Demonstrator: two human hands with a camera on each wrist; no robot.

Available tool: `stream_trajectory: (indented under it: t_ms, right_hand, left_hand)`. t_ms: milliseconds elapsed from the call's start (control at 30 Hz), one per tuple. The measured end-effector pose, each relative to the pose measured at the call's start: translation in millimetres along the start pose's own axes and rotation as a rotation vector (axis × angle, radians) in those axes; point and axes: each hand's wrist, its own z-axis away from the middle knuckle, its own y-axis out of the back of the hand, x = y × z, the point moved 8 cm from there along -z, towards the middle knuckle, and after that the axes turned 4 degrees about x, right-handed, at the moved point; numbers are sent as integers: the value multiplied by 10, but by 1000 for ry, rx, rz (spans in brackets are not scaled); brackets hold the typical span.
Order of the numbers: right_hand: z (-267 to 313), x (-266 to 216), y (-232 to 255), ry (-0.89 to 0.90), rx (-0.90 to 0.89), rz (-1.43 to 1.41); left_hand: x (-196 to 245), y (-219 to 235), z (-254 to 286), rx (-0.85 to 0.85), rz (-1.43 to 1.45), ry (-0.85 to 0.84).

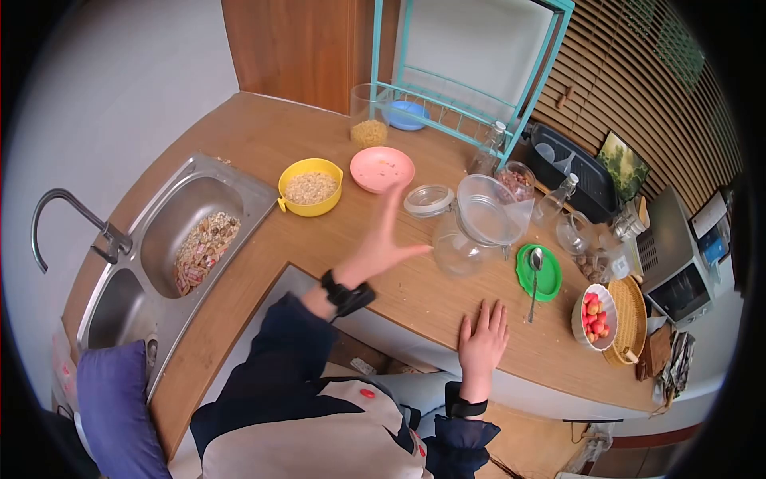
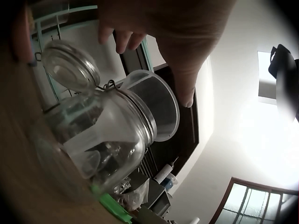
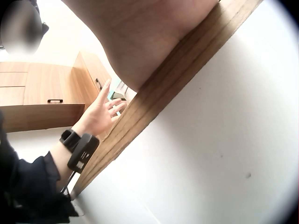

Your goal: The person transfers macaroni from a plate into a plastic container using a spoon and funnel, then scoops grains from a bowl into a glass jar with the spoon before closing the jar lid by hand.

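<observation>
Fingers (image 1: 389, 209) and thumb (image 1: 412, 251) of the left hand (image 1: 369, 257) are standing wide apart, and they are not holding anything. The thumb is pointing at the side of the big glass jar (image 1: 453, 246), but nobody is able to tell if it is touching. The right hand (image 1: 483, 343) is lying flat on the wooden counter (image 1: 423, 299), near its front edge, and it is not gripping anything. The jar is standing upright in front of the person, and a see-through funnel (image 1: 488, 209) is sitting in its mouth. The jar's lid (image 1: 428, 200) is hanging open at the side. For handling these well, a soft, wide hold should be going around the fat part of the jar, and the funnel should be staying straight and snug. A bump on the funnel's rim might be tipping it, so the fingers should be going around it slowly. A metal spoon (image 1: 536, 259) is lying across the green plate (image 1: 549, 281), on the jar's other side. A pink plate (image 1: 381, 170) and a yellow bowl (image 1: 310, 209) with oats (image 1: 309, 188) in it are sitting farther over, toward the sink (image 1: 166, 222). Small red fruits (image 1: 595, 318) are filling a white bowl (image 1: 581, 329) over on the right.
</observation>
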Motion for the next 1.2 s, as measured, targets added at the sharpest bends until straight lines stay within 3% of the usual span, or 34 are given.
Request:
stream_trajectory:
  t_ms: [200,300,433,533,833,1100,1200]
  right_hand:
    - [1,-8,22,-12,-1,-12]
    - [-10,3,25,-13,0,-11]
    - [-4,5,14,0,22,-19]
    - [2,8,20,-10,34,-12]
    - [13,21,45,-31,39,-31]
    - [9,34,53,-54,35,-43]
    - [5,32,48,-56,32,-49]
  left_hand:
    - [-666,1013,343,173,-790,105]
    - [-969,1177,404,139,-687,197]
    - [-946,1123,354,179,-642,97]
    - [-982,1100,336,183,-550,163]
    - [-585,907,578,70,-405,208]
    - [-207,473,723,-50,-181,240]
    - [-139,349,710,-101,-142,177]
